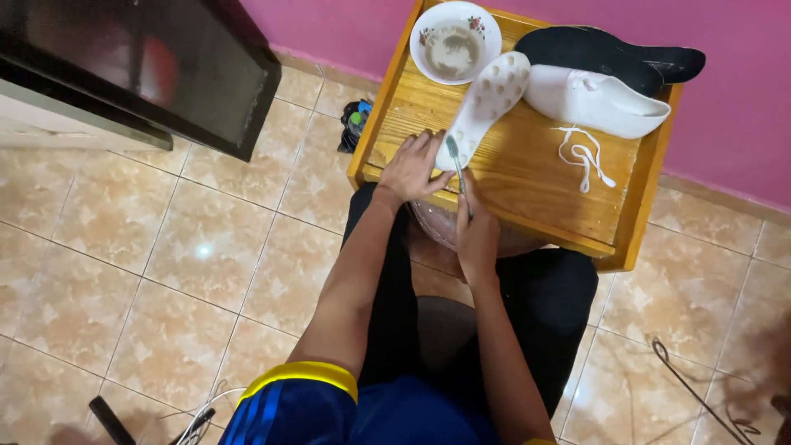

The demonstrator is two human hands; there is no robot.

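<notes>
My left hand [412, 169] presses on the near end of a white perforated insole [488, 99] lying on a wooden tray table [527, 177]. A toothbrush [456, 165] is gripped in my right hand [476, 235], its head touching the insole's near end. Beyond the insole lie a white shoe [597, 103] and a black insole [610, 53]. White laces [583, 156] lie loose on the wood. A white bowl [455, 41] with murky liquid stands at the table's far left corner.
A dark cabinet or screen [140, 66] stands at the upper left. Pink wall [725, 99] runs behind the table. A clear basin [437, 227] sits under the table edge by my knees. Cables [692, 387] lie on the tiled floor at right.
</notes>
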